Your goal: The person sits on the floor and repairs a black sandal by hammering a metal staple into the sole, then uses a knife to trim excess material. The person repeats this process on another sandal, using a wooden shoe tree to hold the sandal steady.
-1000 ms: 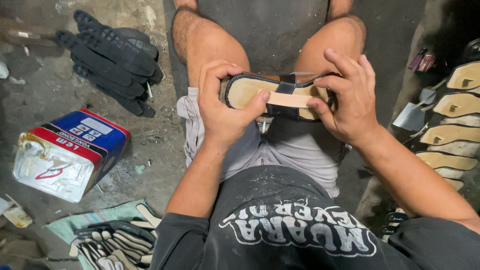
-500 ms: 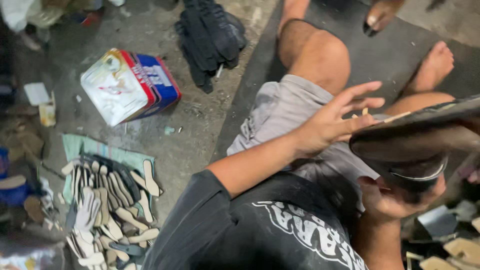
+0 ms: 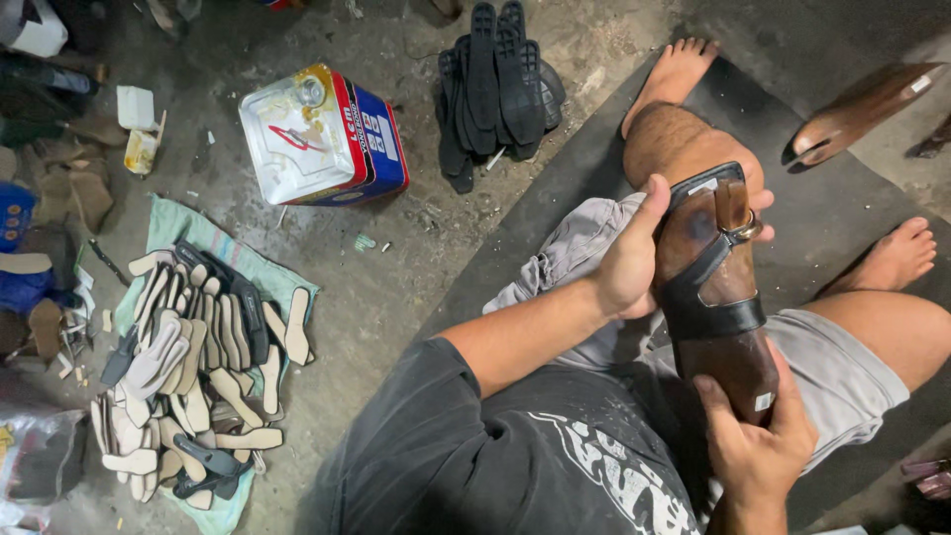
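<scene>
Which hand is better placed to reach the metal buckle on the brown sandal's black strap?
Left, probably. The left hand grips the brown sandal at its upper end beside the metal buckle; the right hand cups the far lower end.

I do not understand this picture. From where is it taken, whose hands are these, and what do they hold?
The picture comes from a camera worn on a person's head, looking down at their own lap. The person sits on the floor. The left hand grips the far end of a brown sandal with a dark strap; the right hand supports its near end. On the floor lie a pile of black soles, a square metal tin, and many pale insole pieces on a green cloth. Another brown sandal lies at the upper right.
</scene>
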